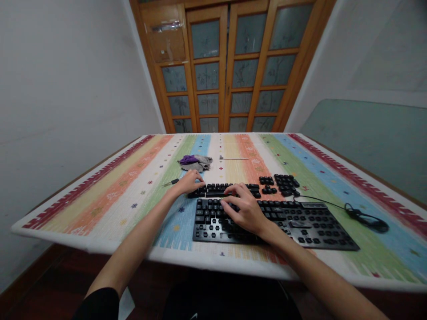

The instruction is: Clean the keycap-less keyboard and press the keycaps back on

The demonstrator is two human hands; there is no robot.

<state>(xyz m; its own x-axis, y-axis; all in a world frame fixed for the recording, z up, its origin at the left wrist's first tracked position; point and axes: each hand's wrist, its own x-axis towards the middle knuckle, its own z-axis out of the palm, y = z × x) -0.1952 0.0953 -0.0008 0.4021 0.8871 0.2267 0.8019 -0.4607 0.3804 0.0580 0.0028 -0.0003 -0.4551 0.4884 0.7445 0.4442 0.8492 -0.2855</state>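
Note:
A black keyboard (230,229) lies near the table's front edge. Keycaps fill its upper left rows, while many lower and right-hand positions show bare switches. Behind it, loose black keycaps (216,187) are laid out in rows. My right hand (245,208) hovers over the keyboard's upper left part, thumb and index finger apart, their tips by the gap between keyboard and loose rows. At the left end of those rows is my left hand (191,181), fingers bent together; whatever they pinch is hidden. A small dark-handled tool (172,182) lies left of that hand.
A grey and purple cloth (196,162) is bunched up beyond my left hand. Further right lies a thin metal rod (235,158). More loose keycaps (285,183) form blocks behind the keyboard. Its coiled cable (367,218) rests on the right of the striped tablecloth (126,191).

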